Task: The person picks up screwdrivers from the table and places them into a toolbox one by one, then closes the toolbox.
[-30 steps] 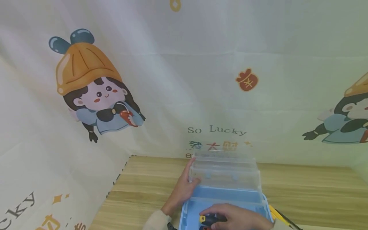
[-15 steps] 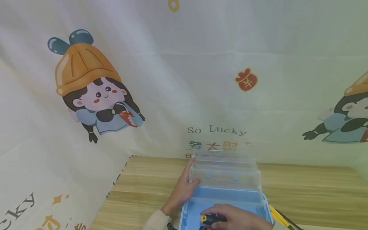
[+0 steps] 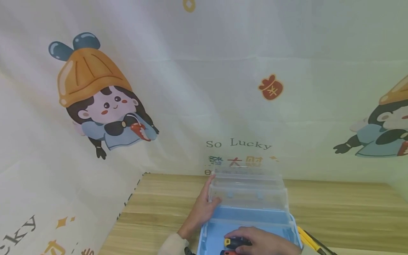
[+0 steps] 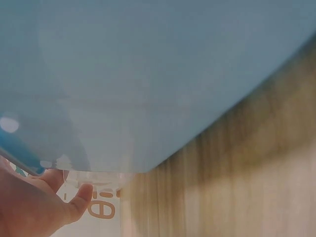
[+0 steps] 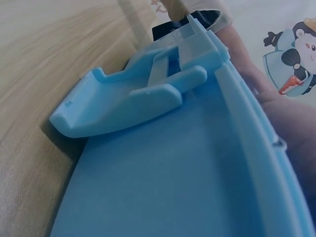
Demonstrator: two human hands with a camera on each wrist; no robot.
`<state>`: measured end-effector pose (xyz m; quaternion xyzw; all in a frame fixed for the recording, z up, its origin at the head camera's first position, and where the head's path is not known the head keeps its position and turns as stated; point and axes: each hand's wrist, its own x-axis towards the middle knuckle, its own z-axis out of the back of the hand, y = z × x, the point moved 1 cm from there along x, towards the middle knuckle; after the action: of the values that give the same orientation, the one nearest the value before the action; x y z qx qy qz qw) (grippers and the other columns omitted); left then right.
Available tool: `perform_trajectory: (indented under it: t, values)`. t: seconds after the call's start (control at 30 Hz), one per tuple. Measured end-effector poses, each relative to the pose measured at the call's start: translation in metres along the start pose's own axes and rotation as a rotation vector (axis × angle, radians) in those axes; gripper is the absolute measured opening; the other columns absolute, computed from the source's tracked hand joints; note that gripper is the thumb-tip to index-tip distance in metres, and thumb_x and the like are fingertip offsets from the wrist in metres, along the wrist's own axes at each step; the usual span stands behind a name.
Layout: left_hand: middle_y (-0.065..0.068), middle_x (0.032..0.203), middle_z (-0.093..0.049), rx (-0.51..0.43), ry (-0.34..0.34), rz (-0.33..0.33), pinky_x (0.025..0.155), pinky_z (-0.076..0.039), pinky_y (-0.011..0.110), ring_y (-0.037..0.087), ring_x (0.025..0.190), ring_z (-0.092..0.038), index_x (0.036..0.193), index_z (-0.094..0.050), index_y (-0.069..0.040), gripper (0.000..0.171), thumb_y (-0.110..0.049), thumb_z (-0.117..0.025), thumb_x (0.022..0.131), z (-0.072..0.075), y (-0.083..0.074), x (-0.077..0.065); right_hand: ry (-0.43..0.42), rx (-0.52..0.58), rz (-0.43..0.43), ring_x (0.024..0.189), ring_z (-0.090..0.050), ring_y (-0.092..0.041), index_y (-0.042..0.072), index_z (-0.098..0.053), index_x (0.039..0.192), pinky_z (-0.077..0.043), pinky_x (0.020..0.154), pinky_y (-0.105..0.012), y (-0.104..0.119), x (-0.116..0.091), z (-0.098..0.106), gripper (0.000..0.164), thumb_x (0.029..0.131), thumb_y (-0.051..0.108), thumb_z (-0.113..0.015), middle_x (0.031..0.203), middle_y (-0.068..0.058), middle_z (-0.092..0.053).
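I watch the right hand (image 3: 266, 241) pinch the black tool (image 3: 238, 242) in the box (image 3: 213, 234), its yellow end leftward, long axis crosswise; the left hand (image 3: 204, 209), farther off, grips the lid (image 3: 248, 200)

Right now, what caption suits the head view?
Left hand holding clear plastic lid, right hand gripping yellow-tipped black handle in blue plastic box.

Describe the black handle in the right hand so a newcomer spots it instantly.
On the wood-grain surface, find the light-blue box with the open clear lid. Inside it, at the bottom of the head view, the right hand grips the black handle. Its yellow end sets it apart from the red piece just below it in the picture.
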<state>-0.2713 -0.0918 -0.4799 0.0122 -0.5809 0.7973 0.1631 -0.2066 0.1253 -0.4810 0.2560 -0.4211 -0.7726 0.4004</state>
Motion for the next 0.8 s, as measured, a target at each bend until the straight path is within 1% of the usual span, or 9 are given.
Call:
perform_trajectory:
  t: [0.1, 0.13, 0.17, 0.23, 0.37, 0.43, 0.57, 0.7, 0.8]
  values:
    - [0.010, 0.158, -0.034, 0.000, 0.000, 0.001, 0.114, -0.029, 0.062, 0.035, 0.139, -0.040, 0.158, -0.022, -0.025, 0.072, -0.010, -0.057, 0.097, -0.0001, 0.0014, 0.0006, 0.001, -0.011, -0.014, 0.112, -0.056, -0.002, 0.014, -0.058, 0.137, -0.048, 0.094, -0.025, -0.0010, 0.0000, -0.0004, 0.039, 0.101, 0.027, -0.055, 0.126, 0.008, -0.063]
    - [0.011, 0.159, -0.034, 0.001, -0.002, 0.003, 0.114, -0.029, 0.062, 0.035, 0.139, -0.040, 0.157, -0.022, -0.027, 0.072, -0.010, -0.057, 0.096, -0.0001, 0.0018, 0.0008, 0.002, -0.008, -0.017, 0.112, -0.056, -0.002, 0.014, -0.058, 0.137, -0.048, 0.094, -0.025, -0.0012, 0.0001, -0.0006, 0.039, 0.101, 0.027, -0.055, 0.125, 0.008, -0.063]
    - [0.012, 0.158, -0.033, -0.004, -0.001, 0.008, 0.113, -0.029, 0.063, 0.036, 0.139, -0.040, 0.157, -0.022, -0.026, 0.072, -0.009, -0.057, 0.096, -0.0001, -0.0007, 0.0000, 0.002, -0.005, -0.020, 0.111, -0.056, -0.002, 0.014, -0.058, 0.137, -0.048, 0.094, -0.025, -0.0015, -0.0001, -0.0008, 0.039, 0.101, 0.027, -0.055, 0.125, 0.009, -0.063]
    - [0.013, 0.158, -0.033, -0.011, 0.001, 0.008, 0.113, -0.029, 0.064, 0.037, 0.139, -0.039, 0.158, -0.022, -0.027, 0.073, -0.007, -0.056, 0.097, -0.0005, -0.0002, 0.0004, 0.002, -0.002, -0.028, 0.109, -0.056, -0.001, 0.014, -0.058, 0.137, -0.048, 0.093, -0.024, -0.0021, -0.0004, -0.0011, 0.038, 0.101, 0.027, -0.055, 0.123, 0.010, -0.063]
    - [0.011, 0.159, -0.033, -0.017, 0.006, 0.010, 0.113, -0.029, 0.064, 0.036, 0.140, -0.039, 0.157, -0.021, -0.032, 0.074, -0.007, -0.055, 0.097, -0.0005, 0.0006, 0.0005, -0.003, -0.007, -0.033, 0.105, -0.055, -0.001, 0.016, -0.058, 0.137, -0.048, 0.092, -0.025, -0.0028, -0.0010, -0.0012, 0.038, 0.101, 0.026, -0.055, 0.118, 0.010, -0.062]
    - [0.010, 0.159, -0.033, -0.018, 0.009, 0.008, 0.113, -0.030, 0.063, 0.034, 0.140, -0.040, 0.156, -0.021, -0.037, 0.074, -0.008, -0.055, 0.097, -0.0003, 0.0041, 0.0015, -0.005, -0.015, -0.029, 0.104, -0.054, -0.001, 0.015, -0.058, 0.137, -0.047, 0.091, -0.025, -0.0030, -0.0012, -0.0010, 0.038, 0.101, 0.025, -0.055, 0.117, 0.010, -0.062]
    - [0.012, 0.158, -0.034, -0.024, 0.014, 0.007, 0.112, -0.032, 0.062, 0.034, 0.137, -0.043, 0.156, -0.020, -0.039, 0.074, -0.008, -0.055, 0.097, -0.0003, 0.0055, 0.0023, -0.009, -0.025, -0.025, 0.102, -0.054, 0.000, 0.015, -0.058, 0.137, -0.047, 0.090, -0.024, -0.0022, -0.0017, -0.0006, 0.038, 0.100, 0.025, -0.055, 0.115, 0.010, -0.061]
    - [0.014, 0.158, -0.034, -0.022, 0.008, 0.010, 0.112, -0.032, 0.062, 0.035, 0.137, -0.043, 0.156, -0.021, -0.039, 0.075, -0.008, -0.056, 0.097, -0.0006, 0.0043, 0.0021, -0.012, -0.028, -0.036, 0.100, -0.054, 0.000, 0.016, -0.059, 0.137, -0.047, 0.089, -0.024, -0.0014, -0.0016, -0.0008, 0.038, 0.100, 0.023, -0.056, 0.112, 0.011, -0.061]
    - [0.016, 0.158, -0.033, -0.031, 0.001, 0.007, 0.111, -0.033, 0.064, 0.038, 0.136, -0.044, 0.157, -0.021, -0.034, 0.075, -0.008, -0.057, 0.096, -0.0006, 0.0038, 0.0019, -0.012, -0.019, -0.046, 0.102, -0.055, 0.000, 0.016, -0.060, 0.136, -0.048, 0.090, -0.024, -0.0012, -0.0010, -0.0011, 0.037, 0.099, 0.022, -0.056, 0.114, 0.011, -0.062]
